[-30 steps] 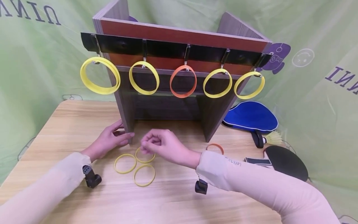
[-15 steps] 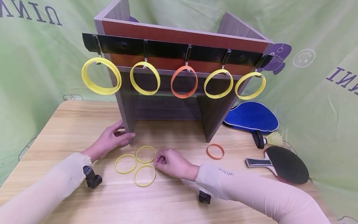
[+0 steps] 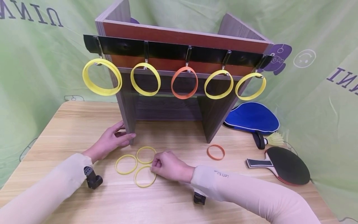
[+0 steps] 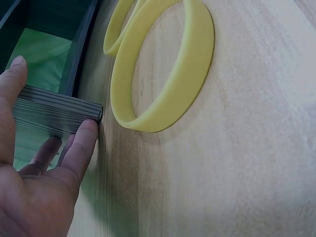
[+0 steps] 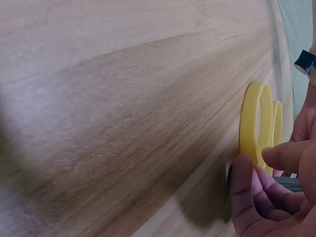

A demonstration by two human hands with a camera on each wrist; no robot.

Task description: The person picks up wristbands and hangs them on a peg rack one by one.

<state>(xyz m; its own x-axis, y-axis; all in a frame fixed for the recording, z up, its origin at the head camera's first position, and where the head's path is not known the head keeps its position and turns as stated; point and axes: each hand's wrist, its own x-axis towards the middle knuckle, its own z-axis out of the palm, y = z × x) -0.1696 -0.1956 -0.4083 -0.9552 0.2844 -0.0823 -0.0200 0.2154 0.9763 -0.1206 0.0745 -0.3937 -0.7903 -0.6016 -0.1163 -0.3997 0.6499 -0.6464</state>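
My left hand (image 3: pixel 110 141) holds the front edge of the wooden stand's left side panel (image 3: pixel 127 121); in the left wrist view, its thumb and fingers (image 4: pixel 81 148) lie on either side of that panel (image 4: pixel 59 108). With thumb and fingertips at its right rim, my right hand (image 3: pixel 170 166) pinches a yellow silicone wristband (image 3: pixel 135 177) lying on the table. In the right wrist view, the thumb (image 5: pixel 281 157) and index finger meet at the near end of this wristband (image 5: pixel 249 118). Two more yellow wristbands lie beside it, one to the left (image 3: pixel 116 165) and one behind (image 3: pixel 137 154).
Along the stand's black strip (image 3: pixel 167 48), hooks carry several yellow wristbands and an orange wristband (image 3: pixel 172 84). Another orange wristband (image 3: pixel 208 152) lies on the table. At right are a table tennis bat (image 3: pixel 288 166), a blue case (image 3: pixel 251 116) and a shuttlecock (image 3: pixel 275 139).
My right hand has come down from above the back wristband to the right rim of the front one, its fingers closing there. The left hand stays on the panel.
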